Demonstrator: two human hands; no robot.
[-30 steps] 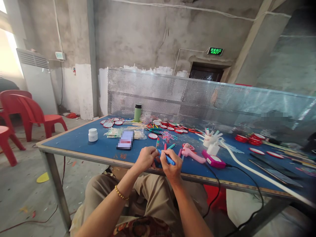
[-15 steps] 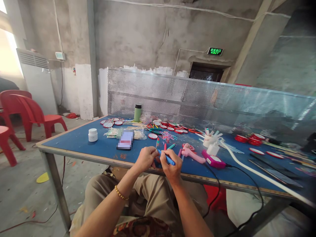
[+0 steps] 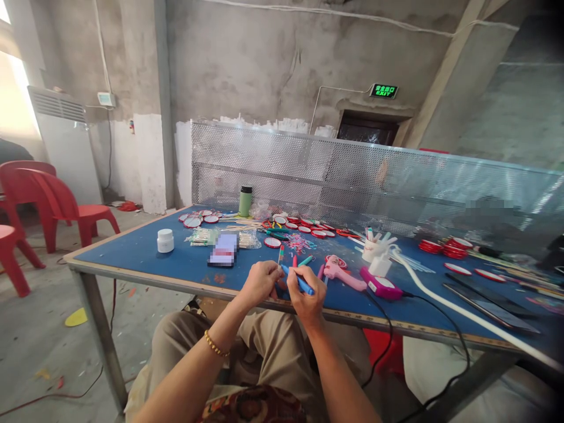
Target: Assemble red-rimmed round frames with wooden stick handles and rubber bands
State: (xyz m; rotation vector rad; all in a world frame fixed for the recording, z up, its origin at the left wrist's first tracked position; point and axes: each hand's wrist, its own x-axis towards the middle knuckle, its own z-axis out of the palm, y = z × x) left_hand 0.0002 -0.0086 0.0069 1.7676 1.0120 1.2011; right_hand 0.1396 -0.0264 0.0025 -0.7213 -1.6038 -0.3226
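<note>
Near the table's front edge, my left hand (image 3: 263, 281) pinches a thin stick (image 3: 281, 254) that stands up, with red and green bands near its top. My right hand (image 3: 307, 298) grips a blue marker pen (image 3: 305, 285) like a writing tool, its tip end close to the stick; whether it touches cannot be made out. Just beyond my hands lie a red pen (image 3: 295, 260) and a teal pen (image 3: 305, 260). To the right is a pink tool (image 3: 339, 272), shaped like a small handheld gun or dryer.
A phone (image 3: 223, 249) lies left of my hands, with a white jar (image 3: 165, 241) farther left. Red-rimmed discs (image 3: 272, 242) and coloured bits (image 3: 300, 242) are strewn behind. A pen cup (image 3: 372, 249), a magenta box (image 3: 384, 286) and a white hose (image 3: 434, 292) stand right.
The blue marker and my right hand have shifted very slightly; both grips look the same. The rest of the table is unchanged.
</note>
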